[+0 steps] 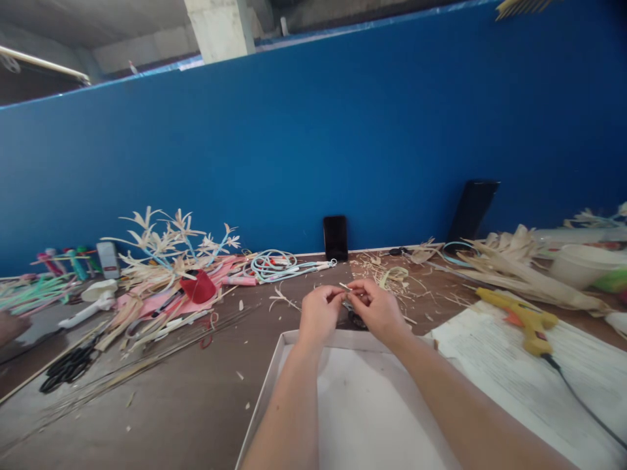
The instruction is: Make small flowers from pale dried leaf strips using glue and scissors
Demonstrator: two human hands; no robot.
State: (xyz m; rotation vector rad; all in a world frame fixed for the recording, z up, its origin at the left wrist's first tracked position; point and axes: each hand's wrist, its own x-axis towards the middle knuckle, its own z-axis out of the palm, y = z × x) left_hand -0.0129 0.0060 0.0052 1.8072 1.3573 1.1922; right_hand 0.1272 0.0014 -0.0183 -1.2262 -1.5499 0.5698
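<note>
Forearms (292, 405) stretched from the bottom edge, the left hand (318, 312) and right hand (378, 307) meet near centre, both pinching a pale strip (345, 286).

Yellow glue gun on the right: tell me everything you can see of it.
The glue gun has a yellow, plastic-looking body, an orange trigger and a dark cord leaving its handle. It lies on its side on a printed white sheet, nozzle pointing left and away. Nothing else visibly touches it. Whether it is on cannot be told.
</note>
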